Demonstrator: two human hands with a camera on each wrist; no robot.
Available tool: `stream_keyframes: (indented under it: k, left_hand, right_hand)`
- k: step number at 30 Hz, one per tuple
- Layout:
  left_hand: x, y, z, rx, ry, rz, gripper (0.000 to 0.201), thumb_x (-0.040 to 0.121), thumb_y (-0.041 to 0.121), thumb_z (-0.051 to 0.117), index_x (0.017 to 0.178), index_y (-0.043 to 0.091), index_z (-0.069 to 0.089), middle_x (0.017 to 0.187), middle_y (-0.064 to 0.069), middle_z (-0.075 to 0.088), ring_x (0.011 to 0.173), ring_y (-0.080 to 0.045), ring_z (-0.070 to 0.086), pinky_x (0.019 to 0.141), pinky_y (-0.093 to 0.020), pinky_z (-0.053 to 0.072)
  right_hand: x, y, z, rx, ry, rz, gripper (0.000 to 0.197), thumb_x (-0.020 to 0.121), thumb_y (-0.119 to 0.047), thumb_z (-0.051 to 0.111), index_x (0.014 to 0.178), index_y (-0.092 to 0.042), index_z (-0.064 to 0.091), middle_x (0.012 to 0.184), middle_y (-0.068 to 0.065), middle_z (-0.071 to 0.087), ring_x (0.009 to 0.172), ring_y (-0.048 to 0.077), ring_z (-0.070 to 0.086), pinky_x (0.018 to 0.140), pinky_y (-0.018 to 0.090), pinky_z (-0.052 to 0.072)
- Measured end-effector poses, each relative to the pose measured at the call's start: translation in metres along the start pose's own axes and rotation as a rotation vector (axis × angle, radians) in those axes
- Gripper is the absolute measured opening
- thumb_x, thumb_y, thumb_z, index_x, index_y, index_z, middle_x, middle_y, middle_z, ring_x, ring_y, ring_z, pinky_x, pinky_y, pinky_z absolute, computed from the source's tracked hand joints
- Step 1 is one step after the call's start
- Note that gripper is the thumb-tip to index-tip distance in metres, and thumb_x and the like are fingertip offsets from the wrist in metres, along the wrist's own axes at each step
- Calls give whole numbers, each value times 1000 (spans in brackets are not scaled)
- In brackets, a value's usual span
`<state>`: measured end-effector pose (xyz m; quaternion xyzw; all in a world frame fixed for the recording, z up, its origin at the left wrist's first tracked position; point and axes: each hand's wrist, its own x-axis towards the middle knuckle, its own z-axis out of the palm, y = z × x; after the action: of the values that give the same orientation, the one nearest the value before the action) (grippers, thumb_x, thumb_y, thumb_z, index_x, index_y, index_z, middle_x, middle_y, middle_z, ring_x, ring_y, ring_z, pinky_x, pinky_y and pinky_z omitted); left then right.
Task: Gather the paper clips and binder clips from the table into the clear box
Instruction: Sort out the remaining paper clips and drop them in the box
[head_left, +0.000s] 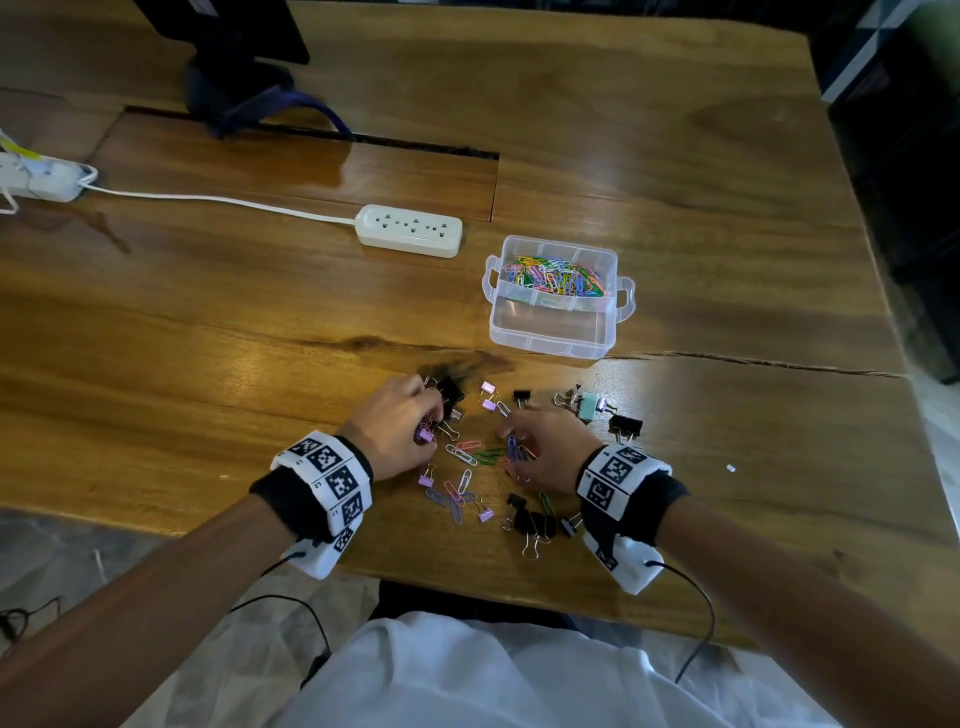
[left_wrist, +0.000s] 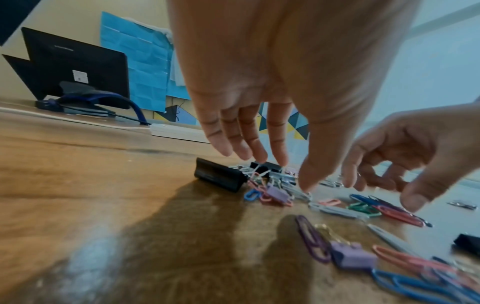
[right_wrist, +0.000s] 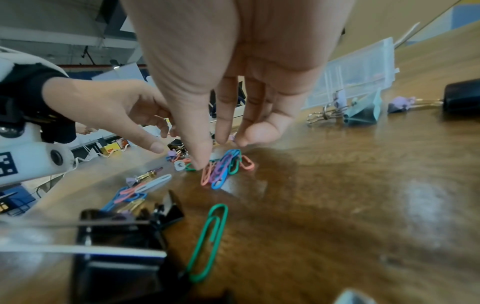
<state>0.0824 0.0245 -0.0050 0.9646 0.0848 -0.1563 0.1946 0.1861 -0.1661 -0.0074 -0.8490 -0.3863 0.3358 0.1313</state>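
While no writing readable, both hands' fingers (left_wrist: 306, 181) apart over paper clips (right_wrist: 221, 168).

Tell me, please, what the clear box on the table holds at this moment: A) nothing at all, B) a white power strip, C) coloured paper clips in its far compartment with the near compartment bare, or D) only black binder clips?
C: in the head view the clear box shows a heap of coloured paper clips in its far compartment, while the near compartment shows only bare plastic.
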Motion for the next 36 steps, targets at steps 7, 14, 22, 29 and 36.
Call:
stream_keyframes:
  k: [7, 14, 22, 29, 36]
  left_hand:
    - [6, -2, 3, 31, -60, 11, 21, 87, 21, 60, 108, 18, 56, 108, 1, 59, 103, -17, 53, 85, -30, 46]
    - [4, -17, -3, -86, 50, -22, 17, 83, 14, 61, 99, 15, 54, 98, 0, 53, 86, -16, 52, 77, -31, 49]
    - [6, -31, -8, -125, 112, -72, 16, 83, 13, 62, 98, 16, 57, 101, 0, 55, 85, -13, 52, 76, -25, 46]
    - [7, -38, -9, -121, 141, -106, 11, 87, 17, 60, 98, 14, 60, 103, -1, 53, 87, -15, 52, 75, -24, 42]
    - [3, -37, -2, -48, 282, -101, 20, 86, 20, 62, 105, 14, 60, 107, -7, 49, 104, -22, 50, 79, -29, 46]
  right_hand:
    - [4, -4, 1, -68, 6, -64, 34, 82, -26, 65, 114, -26, 56, 114, -5, 56, 103, 12, 55, 86, 24, 44]
    - [11, -16, 3, -69, 107, -206, 26, 85, -12, 59, 110, -19, 59, 106, 0, 54, 90, 13, 53, 80, 20, 42]
    - [41, -37, 6, -218, 7, -250, 41, 90, -10, 50, 130, -20, 49, 123, 11, 47, 116, 28, 44, 98, 33, 38]
    - [47, -35, 4, -243, 37, -190, 38, 89, -14, 51, 127, -19, 49, 123, 5, 47, 119, 26, 42, 100, 38, 41]
    - [44, -19, -11, -255, 30, -116, 30, 86, -13, 53, 116, -17, 54, 121, 4, 49, 115, 23, 46, 95, 32, 41]
